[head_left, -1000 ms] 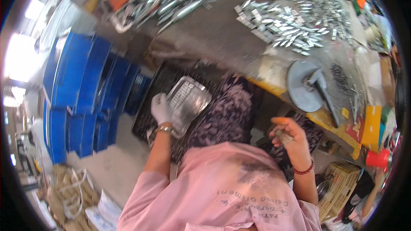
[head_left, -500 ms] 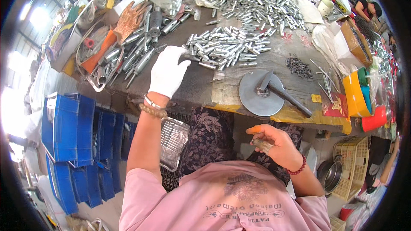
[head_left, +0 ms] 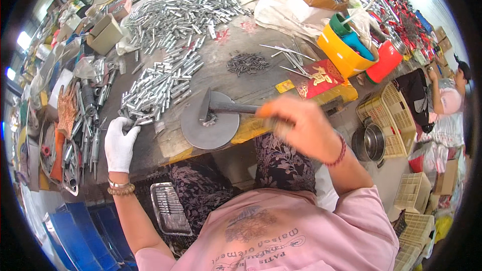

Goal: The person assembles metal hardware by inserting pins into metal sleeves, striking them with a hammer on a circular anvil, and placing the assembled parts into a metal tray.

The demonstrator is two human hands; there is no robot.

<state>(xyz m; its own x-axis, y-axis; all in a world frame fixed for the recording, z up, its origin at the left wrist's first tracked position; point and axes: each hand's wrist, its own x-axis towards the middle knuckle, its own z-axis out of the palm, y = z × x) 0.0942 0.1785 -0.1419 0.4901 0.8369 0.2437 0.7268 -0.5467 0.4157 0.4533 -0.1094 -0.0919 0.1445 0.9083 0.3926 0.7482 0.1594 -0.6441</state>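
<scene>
My left hand [head_left: 120,145], in a white glove, is at the near end of a pile of short silver metal tubes [head_left: 165,88]. Its thumb and fingers are closed together at a dark tip beside the tubes; what they pinch, if anything, I cannot make out. My right hand [head_left: 306,128] is bare apart from orange wrapping on a finger, and motion blurs it. It is closed around the handle end of a hammer [head_left: 231,107]. The hammer's head lies over a round grey metal plate [head_left: 213,135] at the table's front edge.
Small dark pins [head_left: 247,63] lie in a heap behind the plate. Thin rods [head_left: 291,55], a red paper [head_left: 321,75] and a yellow container [head_left: 339,52] are to the right. Tools [head_left: 93,115] crowd the left. A larger tube heap [head_left: 181,10] is behind.
My view has swung to the right. My right hand has risen from over my lap to the hammer handle and closed on it. My left hand stays by the tube pile.
</scene>
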